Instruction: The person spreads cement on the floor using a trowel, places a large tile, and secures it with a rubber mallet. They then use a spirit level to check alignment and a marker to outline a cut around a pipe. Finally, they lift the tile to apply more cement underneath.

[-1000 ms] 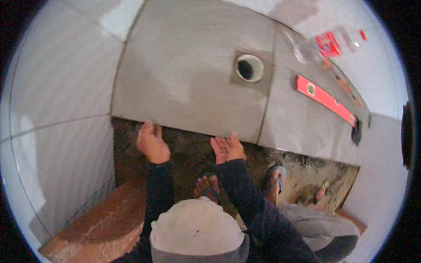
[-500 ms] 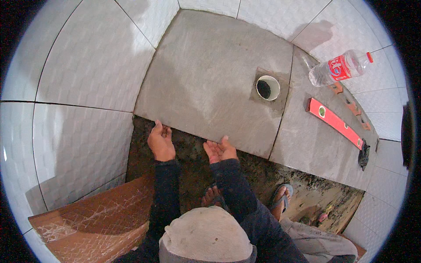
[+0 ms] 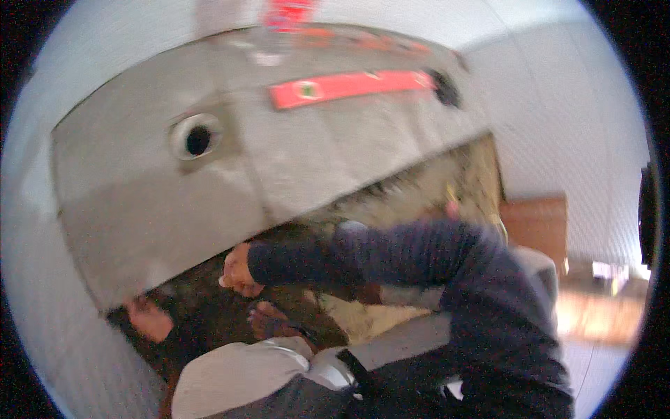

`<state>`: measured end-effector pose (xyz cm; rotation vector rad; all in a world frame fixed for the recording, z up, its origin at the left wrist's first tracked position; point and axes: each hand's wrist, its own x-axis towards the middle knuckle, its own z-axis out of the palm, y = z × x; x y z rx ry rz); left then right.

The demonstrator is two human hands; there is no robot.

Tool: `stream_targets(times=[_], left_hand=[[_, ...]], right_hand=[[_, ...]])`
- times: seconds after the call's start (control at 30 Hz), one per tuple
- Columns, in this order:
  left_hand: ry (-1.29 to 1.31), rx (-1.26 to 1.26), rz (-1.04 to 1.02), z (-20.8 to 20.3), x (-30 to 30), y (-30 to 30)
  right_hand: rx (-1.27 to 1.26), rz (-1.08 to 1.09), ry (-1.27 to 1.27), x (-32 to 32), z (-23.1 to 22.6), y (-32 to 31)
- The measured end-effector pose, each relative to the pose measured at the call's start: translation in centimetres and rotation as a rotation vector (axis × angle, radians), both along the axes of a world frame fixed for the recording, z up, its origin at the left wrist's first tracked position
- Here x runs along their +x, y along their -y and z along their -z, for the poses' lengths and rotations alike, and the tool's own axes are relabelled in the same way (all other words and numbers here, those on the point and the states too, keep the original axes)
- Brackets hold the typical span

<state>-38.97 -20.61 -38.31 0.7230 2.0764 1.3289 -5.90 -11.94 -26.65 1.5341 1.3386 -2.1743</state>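
Motion smears this view. A large grey floor tile [image 3: 139, 237] lies against the wall, cut around a round drain pipe [image 3: 197, 137]. At its near left corner, my left hand [image 3: 149, 318] is beside or touching the edge; blur hides how its fingers are set. My right hand [image 3: 241, 271] is just below the same edge, its fingers curled in; what they hold, if anything, cannot be made out. A second grey tile [image 3: 335, 160] adjoins on the right. On it lies a red spirit level [image 3: 356, 87].
A plastic bottle with a red label [image 3: 286, 17] stands behind the level, near several orange pieces [image 3: 363, 40] along the wall. A black item [image 3: 444, 89] lies at the level's right end. Dark bedding [image 3: 391, 192] borders the tiles. My sandalled foot [image 3: 269, 321] is near my right hand.
The view has swung to the right, so the tiles and hands now appear farther left. My right hand has drawn back from the tile edge and its fingers have curled.
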Motion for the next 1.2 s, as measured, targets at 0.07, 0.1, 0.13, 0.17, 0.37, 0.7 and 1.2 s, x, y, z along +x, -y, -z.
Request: stream_targets(times=[0.07,0.1,0.13,0.17,0.37,0.7,1.2], left_hand=[[0.644,0.204,-0.435,-0.2,-1.1,-0.7],[0.687,0.23,-0.48,-0.7,-1.6,-1.2],[0.688,0.165,-0.435,-0.1,-1.1,-1.5],[0.686,0.115,-0.402,0.3,-0.7,-1.8],[0.652,-0.017,-0.279,1.1,-3.6,-3.0],[0.802,-0.259,-0.083,3.7,-10.2,-1.3],[0.744,-0.221,-0.133,0.9,0.8,-1.9]], right_hand=[[0.142,-0.342,0.05,8.0,-3.9,-4.2],[0.405,-0.445,0.15,12.4,-6.8,-7.2],[0.635,-0.529,0.323,17.6,-10.3,-9.4],[0.798,-0.461,0.484,20.7,-15.9,-9.2],[1.274,0.11,0.882,35.8,-32.3,3.1],[0.733,0.645,1.572,49.7,-9.7,38.4],[0.291,0.782,1.445,69.3,-1.2,56.8]])
